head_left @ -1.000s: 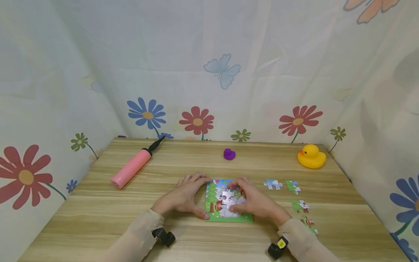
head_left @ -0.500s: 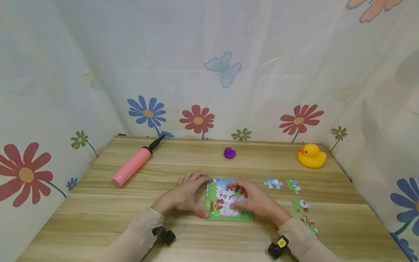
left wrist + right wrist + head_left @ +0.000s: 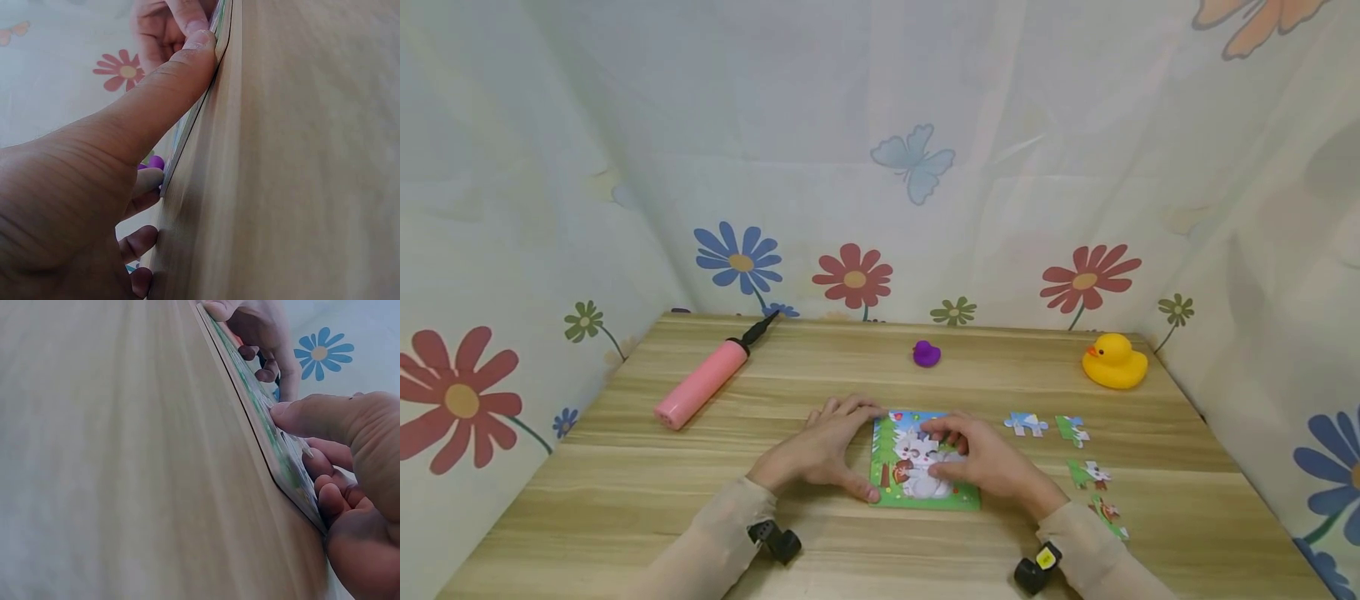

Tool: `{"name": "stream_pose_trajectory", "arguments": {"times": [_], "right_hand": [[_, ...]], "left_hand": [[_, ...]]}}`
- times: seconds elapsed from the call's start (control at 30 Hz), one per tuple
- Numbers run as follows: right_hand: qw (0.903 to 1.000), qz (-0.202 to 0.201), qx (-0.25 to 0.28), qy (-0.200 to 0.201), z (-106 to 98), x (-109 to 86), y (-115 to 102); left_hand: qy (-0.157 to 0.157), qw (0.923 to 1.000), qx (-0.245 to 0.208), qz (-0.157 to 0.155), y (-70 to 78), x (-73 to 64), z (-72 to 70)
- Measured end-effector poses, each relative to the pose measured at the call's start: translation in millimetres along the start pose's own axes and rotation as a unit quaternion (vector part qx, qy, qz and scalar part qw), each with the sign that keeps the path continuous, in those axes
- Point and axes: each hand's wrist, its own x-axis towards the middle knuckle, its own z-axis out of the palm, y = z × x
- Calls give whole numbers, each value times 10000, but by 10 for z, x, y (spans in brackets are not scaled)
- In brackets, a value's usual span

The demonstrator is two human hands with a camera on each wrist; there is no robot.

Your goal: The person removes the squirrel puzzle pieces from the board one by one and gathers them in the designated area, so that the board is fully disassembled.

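One flat puzzle board (image 3: 917, 467) (rabbit picture), green-bordered

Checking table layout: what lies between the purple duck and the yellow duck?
Nothing: in the head view, only bare table runs between the purple duck and the yellow duck.

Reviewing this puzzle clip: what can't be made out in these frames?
- Head view: the right hand covers the puzzle board's right part, so whether a piece sits under its fingers is hidden.
- Loose pieces: pictures too small.
- Wrist views: board seen edge-on, picture unreadable.
- Left hand: palm contact unclear.
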Motion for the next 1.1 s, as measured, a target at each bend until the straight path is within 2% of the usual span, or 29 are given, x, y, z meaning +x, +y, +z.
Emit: {"name": "stream_pose_trajectory", "arguments": {"times": [0.33,0.73,0.9,1.1], "right_hand": [[9999,70,-5,101,-15,0,-6],[9998,-53,193,6,-110,-43,-60],[9998,-120,146,104,-217,-50,-121],[9984,-271,124,485,-479,-106,-204]], "left_hand": [[0,10000,26,-9,-2,2,-4],[-7,10000,26,46,0,-2,-1],[-13,10000,10,-14,12,-8,-3],[25,10000,48,-27,11,-8,-6]]}}
